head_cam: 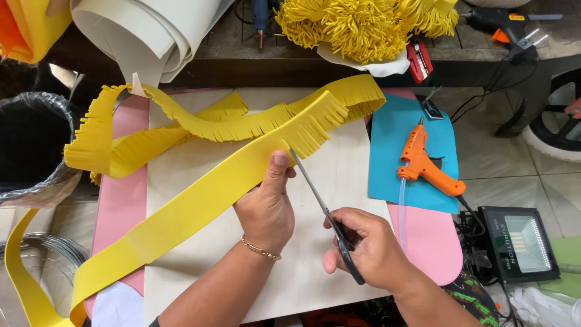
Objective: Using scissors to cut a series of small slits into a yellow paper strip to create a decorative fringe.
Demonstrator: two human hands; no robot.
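Left-hand fingers (279,166) pinch the edge of the yellow foam strip (200,200), thumb on top, right where the fringe ends, and the left hand (266,209) holds it just above the pale board (339,175) on the worktop. Right-hand fingers (348,221) are curled through the handles of the scissors (321,209), closed around them, with the blades lying narrow and the tip touching the strip's edge beside the thumb. This looks like fringe-cutting in mid-run: the part behind is already slit and loops away to the upper left, while the plain length trails down to the lower left. The next snip, I'd judge, calls for a small feed of strip past the thumb and a cut stopping short of the far edge. The right hand (369,248) sits low with its wrist turned inward; both forearms come up from the bottom of the view. An orange glue gun (423,160) rests on a blue sheet (393,130) to the right.
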